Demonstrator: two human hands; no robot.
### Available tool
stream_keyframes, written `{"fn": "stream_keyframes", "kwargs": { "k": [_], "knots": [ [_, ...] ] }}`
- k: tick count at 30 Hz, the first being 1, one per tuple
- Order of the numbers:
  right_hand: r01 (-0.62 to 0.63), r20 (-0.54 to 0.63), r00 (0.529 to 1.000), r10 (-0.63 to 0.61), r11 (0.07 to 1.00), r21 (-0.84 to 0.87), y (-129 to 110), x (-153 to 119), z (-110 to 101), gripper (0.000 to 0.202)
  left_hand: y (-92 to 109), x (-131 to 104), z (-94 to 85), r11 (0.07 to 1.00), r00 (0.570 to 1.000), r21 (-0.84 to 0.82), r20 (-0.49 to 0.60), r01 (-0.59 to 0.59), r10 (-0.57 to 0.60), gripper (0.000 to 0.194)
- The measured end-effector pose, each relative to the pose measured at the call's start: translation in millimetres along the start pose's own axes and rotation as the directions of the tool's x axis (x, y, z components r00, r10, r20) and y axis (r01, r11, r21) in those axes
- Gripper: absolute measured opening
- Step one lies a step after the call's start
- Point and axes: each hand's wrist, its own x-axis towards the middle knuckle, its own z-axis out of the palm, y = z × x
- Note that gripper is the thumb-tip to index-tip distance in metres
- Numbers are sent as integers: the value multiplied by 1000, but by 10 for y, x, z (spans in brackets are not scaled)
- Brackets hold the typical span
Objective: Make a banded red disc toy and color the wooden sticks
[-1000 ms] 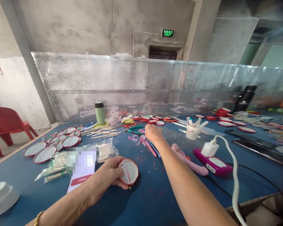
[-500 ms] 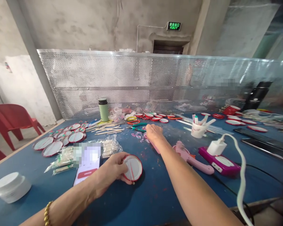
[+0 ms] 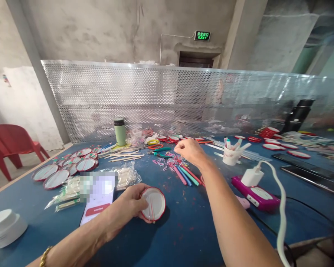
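In my left hand (image 3: pixel 137 200) is a round white disc with a red rim (image 3: pixel 156 205), tilted toward me, with a thin pale strip lying across its face. My thumb presses on the disc's left side. My right hand (image 3: pixel 191 150) hovers over a loose heap of small pink and purple plastic clips (image 3: pixel 172 161); its thumb and fingers are drawn together, and whatever is between them is too small to tell. Pliers with teal handles (image 3: pixel 161 150) lie left of that hand. Below it are several coloured glue sticks (image 3: pixel 187 176), pink, blue, green and red.
Stacked red-rimmed discs (image 3: pixel 56 179) lie at the left, near bagged wooden sticks (image 3: pixel 128 176) and a lit phone (image 3: pixel 98 200). A white jar (image 3: pixel 7 228) stands front left. A cup of pens (image 3: pixel 231 155), purple power bank (image 3: pixel 254 193) and white cable (image 3: pixel 282 215) are at the right.
My right hand has moved to the right and slightly up, uncovering the glue sticks and more of the clips. My forearm now covers most of the pink glue gun. The left hand still holds the disc.
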Motion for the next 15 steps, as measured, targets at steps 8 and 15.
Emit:
{"fn": "stream_keyframes", "kwargs": {
  "k": [8,15],
  "knots": [
    [-16,82,996,19,999,-34,28,-11,72,19,3,-18,5,999,1000,38,-4,-16,17,41],
    [-155,88,981,171,973,-168,89,-24,159,29,1,-25,1,995,1000,101,6,-22,21,41]
  ]
}}
